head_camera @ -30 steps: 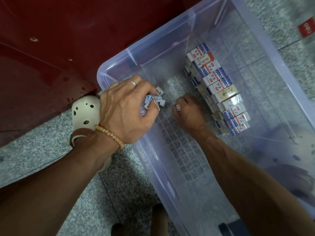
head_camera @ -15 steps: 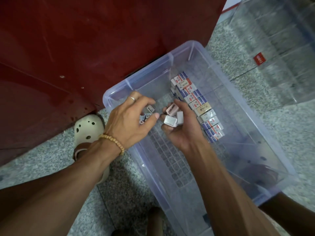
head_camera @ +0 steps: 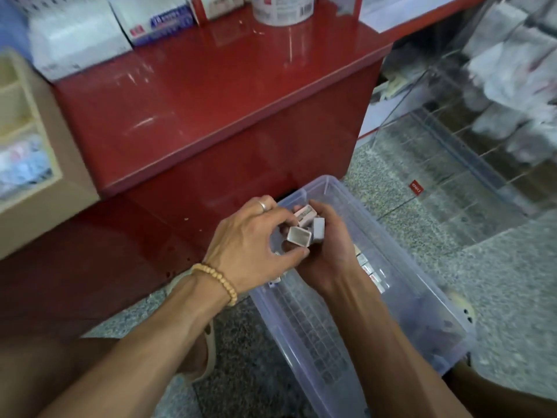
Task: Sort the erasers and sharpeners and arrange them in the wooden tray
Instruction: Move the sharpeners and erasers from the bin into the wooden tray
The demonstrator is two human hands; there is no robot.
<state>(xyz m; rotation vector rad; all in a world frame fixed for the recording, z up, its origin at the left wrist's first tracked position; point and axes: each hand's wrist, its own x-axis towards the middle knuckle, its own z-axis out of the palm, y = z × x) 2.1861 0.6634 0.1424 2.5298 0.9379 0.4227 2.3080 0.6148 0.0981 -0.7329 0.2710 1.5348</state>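
Note:
My right hand (head_camera: 328, 251) is cupped palm up above the clear plastic bin (head_camera: 401, 285) and holds several small box-shaped sharpeners (head_camera: 300, 236), white and pale pink. My left hand (head_camera: 247, 251), with a ring and a bead bracelet, curls over them and holds small erasers; one shows under its palm (head_camera: 275, 280). A row of wrapped erasers (head_camera: 369, 270) lies in the bin, mostly hidden behind my right wrist. At the far left edge stands a pale tray with compartments (head_camera: 18, 116), blurred.
A red counter (head_camera: 211, 95) stands behind the bin, with white boxes (head_camera: 150, 19) and a tape roll (head_camera: 280, 10) on top. A clear acrylic display case (head_camera: 482, 146) is at right. The floor is grey speckled stone (head_camera: 512, 267).
Both hands lifted out of the bin with the small items and came together above it. The view tilted up, so the counter top and the compartment tray came into sight.

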